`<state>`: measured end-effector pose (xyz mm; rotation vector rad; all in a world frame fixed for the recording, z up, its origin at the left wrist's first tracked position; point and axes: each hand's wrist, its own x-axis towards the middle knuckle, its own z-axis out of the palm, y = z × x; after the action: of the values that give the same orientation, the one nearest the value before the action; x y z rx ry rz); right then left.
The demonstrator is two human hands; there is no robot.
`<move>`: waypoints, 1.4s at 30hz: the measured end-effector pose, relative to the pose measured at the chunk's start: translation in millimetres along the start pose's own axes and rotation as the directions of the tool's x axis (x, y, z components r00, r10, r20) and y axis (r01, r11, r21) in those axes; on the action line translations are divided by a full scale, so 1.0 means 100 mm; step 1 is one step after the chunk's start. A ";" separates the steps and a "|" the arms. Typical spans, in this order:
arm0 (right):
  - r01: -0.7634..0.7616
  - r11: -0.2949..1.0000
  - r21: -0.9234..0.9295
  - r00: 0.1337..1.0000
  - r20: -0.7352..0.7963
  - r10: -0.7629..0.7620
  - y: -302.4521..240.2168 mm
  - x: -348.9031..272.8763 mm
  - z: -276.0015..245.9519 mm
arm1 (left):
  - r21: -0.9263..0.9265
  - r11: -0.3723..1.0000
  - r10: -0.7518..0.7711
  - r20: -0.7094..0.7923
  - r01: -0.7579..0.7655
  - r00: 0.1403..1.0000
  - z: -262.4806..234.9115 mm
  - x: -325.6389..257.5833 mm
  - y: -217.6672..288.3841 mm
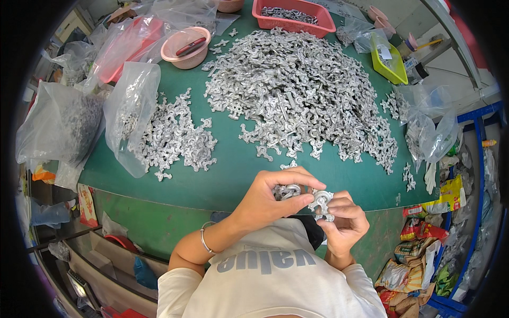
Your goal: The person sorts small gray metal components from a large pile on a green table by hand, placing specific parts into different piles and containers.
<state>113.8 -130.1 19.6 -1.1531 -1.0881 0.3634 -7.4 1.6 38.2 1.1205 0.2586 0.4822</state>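
Though shiny, knobbly, lobed metal piece.

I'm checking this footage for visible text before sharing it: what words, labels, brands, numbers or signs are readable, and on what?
White T-shirt: one large grey word, upside down here; readable, but I won't copy it.
Yellow packet, right: print too small.
Red packet below it: too small.
White slip in the yellow-green basket: too blurred.
Held metal piece: no readable marking.

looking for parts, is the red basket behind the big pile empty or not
Not empty: grey metal pieces are visible inside the red basket.
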 end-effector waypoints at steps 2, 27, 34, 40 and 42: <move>0.013 1.000 -0.005 1.000 0.004 -0.013 0.00 0.00 0.00 | -0.006 1.000 -0.014 -0.005 0.014 1.000 0.00 0.00 0.00; -0.398 0.917 0.006 0.917 -0.024 0.398 -0.11 0.08 0.05 | 0.192 0.981 0.014 -0.201 0.025 0.979 0.02 0.02 -0.15; -0.604 0.736 0.304 0.788 0.090 0.609 -0.09 0.11 0.04 | -0.027 0.984 -0.180 -0.186 0.178 0.966 -0.02 0.02 -0.15; -0.648 0.632 0.426 0.734 0.127 0.667 0.10 0.07 0.10 | -0.185 0.972 -0.185 -0.213 0.146 0.959 0.01 0.02 -0.24; -0.660 0.658 0.362 0.733 0.123 0.668 0.23 -0.01 0.14 | -0.165 0.975 -0.180 -0.212 0.146 0.961 0.00 -0.02 -0.31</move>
<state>108.2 -113.9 -0.5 -1.1578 -0.4859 1.0988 -1.7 -10.4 10.5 0.8912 0.5029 0.4733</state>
